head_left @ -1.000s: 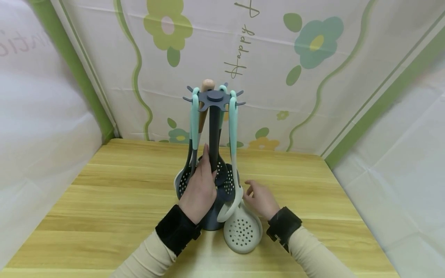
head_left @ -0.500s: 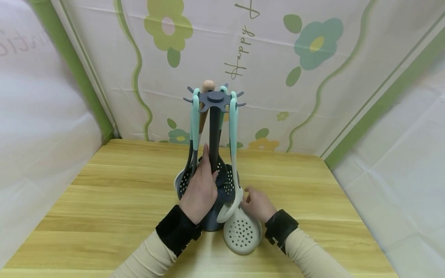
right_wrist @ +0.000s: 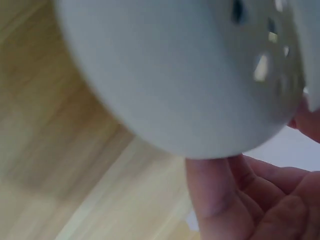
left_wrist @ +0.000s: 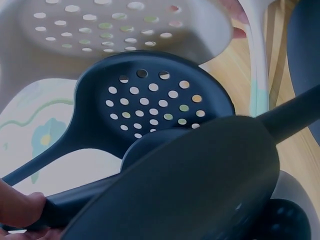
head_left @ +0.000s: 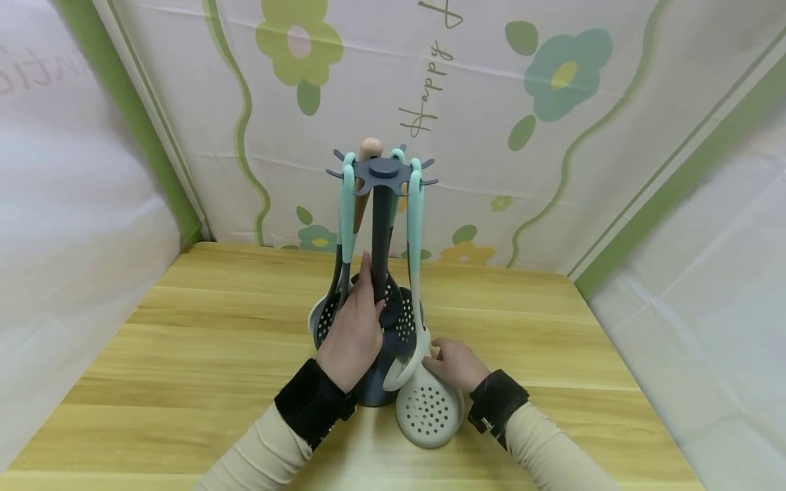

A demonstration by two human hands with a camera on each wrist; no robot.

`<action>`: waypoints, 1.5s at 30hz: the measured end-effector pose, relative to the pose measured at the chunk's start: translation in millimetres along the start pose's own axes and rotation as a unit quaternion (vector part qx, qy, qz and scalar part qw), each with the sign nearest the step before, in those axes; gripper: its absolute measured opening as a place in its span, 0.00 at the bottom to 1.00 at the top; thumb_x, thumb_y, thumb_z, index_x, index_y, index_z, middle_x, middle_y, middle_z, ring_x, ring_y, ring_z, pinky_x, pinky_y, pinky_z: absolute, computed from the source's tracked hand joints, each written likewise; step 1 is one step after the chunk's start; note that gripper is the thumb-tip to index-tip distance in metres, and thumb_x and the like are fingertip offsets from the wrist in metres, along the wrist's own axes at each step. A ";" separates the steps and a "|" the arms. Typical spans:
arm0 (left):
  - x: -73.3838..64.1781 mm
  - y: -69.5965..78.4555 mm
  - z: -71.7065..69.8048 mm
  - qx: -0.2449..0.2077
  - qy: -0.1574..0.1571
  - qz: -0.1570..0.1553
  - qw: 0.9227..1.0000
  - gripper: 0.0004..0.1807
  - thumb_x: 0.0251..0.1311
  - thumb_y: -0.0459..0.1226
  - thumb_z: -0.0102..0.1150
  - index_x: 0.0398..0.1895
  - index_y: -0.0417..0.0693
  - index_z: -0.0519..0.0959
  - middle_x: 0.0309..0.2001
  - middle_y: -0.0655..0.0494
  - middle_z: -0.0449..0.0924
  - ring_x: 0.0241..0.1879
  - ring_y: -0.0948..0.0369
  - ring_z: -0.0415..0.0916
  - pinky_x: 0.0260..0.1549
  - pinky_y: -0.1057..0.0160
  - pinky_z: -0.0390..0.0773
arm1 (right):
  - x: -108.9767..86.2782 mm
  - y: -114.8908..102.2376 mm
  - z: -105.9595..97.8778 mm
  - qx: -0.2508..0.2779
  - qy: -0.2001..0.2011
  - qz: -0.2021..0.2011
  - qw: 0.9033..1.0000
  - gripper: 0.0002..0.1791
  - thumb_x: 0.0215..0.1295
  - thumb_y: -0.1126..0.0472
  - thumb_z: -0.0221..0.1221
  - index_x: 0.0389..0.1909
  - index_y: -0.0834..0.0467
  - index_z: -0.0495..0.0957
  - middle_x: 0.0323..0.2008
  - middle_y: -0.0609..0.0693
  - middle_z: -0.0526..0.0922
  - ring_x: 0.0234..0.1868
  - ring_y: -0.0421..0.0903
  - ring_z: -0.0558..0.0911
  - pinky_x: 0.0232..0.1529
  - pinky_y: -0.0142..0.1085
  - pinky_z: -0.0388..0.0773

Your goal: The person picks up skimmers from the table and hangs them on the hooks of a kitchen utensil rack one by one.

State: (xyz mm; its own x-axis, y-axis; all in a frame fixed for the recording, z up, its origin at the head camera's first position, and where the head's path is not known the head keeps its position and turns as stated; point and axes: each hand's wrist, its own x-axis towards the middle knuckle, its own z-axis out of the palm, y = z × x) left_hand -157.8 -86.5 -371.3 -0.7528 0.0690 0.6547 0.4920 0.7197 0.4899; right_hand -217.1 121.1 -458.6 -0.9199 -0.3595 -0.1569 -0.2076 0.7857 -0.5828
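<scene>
A dark utensil stand (head_left: 383, 168) stands upright on the table, with turquoise-handled utensils hanging from its top hooks. My left hand (head_left: 353, 334) grips its post low down. At the stand's right front hangs a pale ladle (head_left: 405, 374). Behind and below that ladle is a pale grey skimmer (head_left: 428, 414); another pale rim shows behind its right edge. My right hand (head_left: 459, 365) pinches the skimmer near its neck, and in the right wrist view fingers (right_wrist: 212, 185) meet a pale rim. The skimmer's handle is mostly hidden in the head view.
Dark perforated utensils (left_wrist: 150, 95) hang close around the post. A wooden-handled utensil (head_left: 371, 147) rises at the back. The wooden table (head_left: 202, 382) extends to both sides, with a flower-printed cloth wall (head_left: 479, 177) behind and plain cloth at the sides.
My right hand has moved slightly down and left, its fingers closing in on the skimmer's neck. The left hand keeps its grip on the post.
</scene>
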 end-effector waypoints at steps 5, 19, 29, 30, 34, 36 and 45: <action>-0.2 -3.0 -0.1 0.005 0.003 0.013 1.000 0.34 0.70 0.27 0.50 0.74 0.22 0.53 0.57 0.28 0.75 0.54 0.41 0.79 0.48 0.48 0.83 | 3.6 -3.1 -2.3 -0.003 -0.019 0.011 1.000 0.19 0.63 0.61 0.60 0.49 0.71 0.81 0.22 0.50 0.80 0.22 0.44 0.78 0.26 0.40 0.82; 0.3 -3.9 -1.1 0.003 0.013 0.016 1.000 0.26 0.70 0.28 0.50 0.68 0.24 0.61 0.51 0.32 0.78 0.48 0.43 0.82 0.44 0.49 0.84 | 3.3 -3.8 -14.0 -0.009 -0.034 0.083 0.996 0.10 0.60 0.62 0.60 0.35 0.66 0.81 0.21 0.52 0.79 0.20 0.45 0.79 0.22 0.39 0.82; -2.3 -7.8 2.5 0.026 0.050 0.059 0.997 0.24 0.70 0.28 0.51 0.64 0.22 0.63 0.46 0.33 0.79 0.40 0.45 0.83 0.36 0.51 0.86 | -3.5 5.3 -30.1 0.026 0.023 0.094 0.995 0.16 0.63 0.63 0.58 0.44 0.72 0.79 0.22 0.55 0.78 0.19 0.46 0.76 0.18 0.37 0.79; -2.4 -7.9 2.7 0.026 0.051 0.060 0.997 0.24 0.70 0.28 0.51 0.64 0.22 0.63 0.46 0.33 0.79 0.40 0.45 0.83 0.36 0.51 0.86 | -4.0 5.6 -32.7 0.028 0.032 0.091 0.995 0.17 0.63 0.63 0.57 0.46 0.73 0.79 0.23 0.55 0.79 0.20 0.46 0.77 0.20 0.37 0.79; -2.0 -8.1 3.0 0.025 0.052 0.059 0.997 0.24 0.69 0.28 0.52 0.64 0.23 0.63 0.45 0.33 0.79 0.40 0.45 0.83 0.35 0.51 0.86 | -5.2 6.5 -42.2 0.026 0.062 0.081 0.994 0.22 0.65 0.62 0.56 0.52 0.76 0.76 0.28 0.57 0.81 0.26 0.48 0.79 0.28 0.42 0.82; -2.0 -8.5 3.0 0.027 0.055 0.062 0.996 0.24 0.69 0.28 0.52 0.64 0.23 0.63 0.45 0.32 0.79 0.40 0.45 0.83 0.35 0.51 0.86 | -5.4 6.5 -46.5 0.024 0.075 0.077 0.994 0.24 0.65 0.62 0.56 0.54 0.77 0.75 0.30 0.59 0.82 0.29 0.49 0.80 0.31 0.44 0.83; -2.8 -8.0 2.6 0.018 0.055 0.053 0.997 0.23 0.70 0.28 0.51 0.65 0.25 0.64 0.45 0.33 0.79 0.38 0.45 0.84 0.33 0.52 0.86 | -7.6 4.7 -54.8 0.007 0.117 0.060 0.991 0.25 0.66 0.62 0.55 0.58 0.77 0.73 0.33 0.61 0.84 0.29 0.48 0.81 0.31 0.44 0.84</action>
State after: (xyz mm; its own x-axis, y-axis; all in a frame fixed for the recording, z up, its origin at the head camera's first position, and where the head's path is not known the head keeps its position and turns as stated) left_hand -160.7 -90.7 -378.6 -0.6445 0.0713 0.7613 0.5485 0.7367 0.3954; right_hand -229.3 155.2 -416.5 -0.9900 -0.1360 -0.0375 -0.0890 0.8084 -0.5819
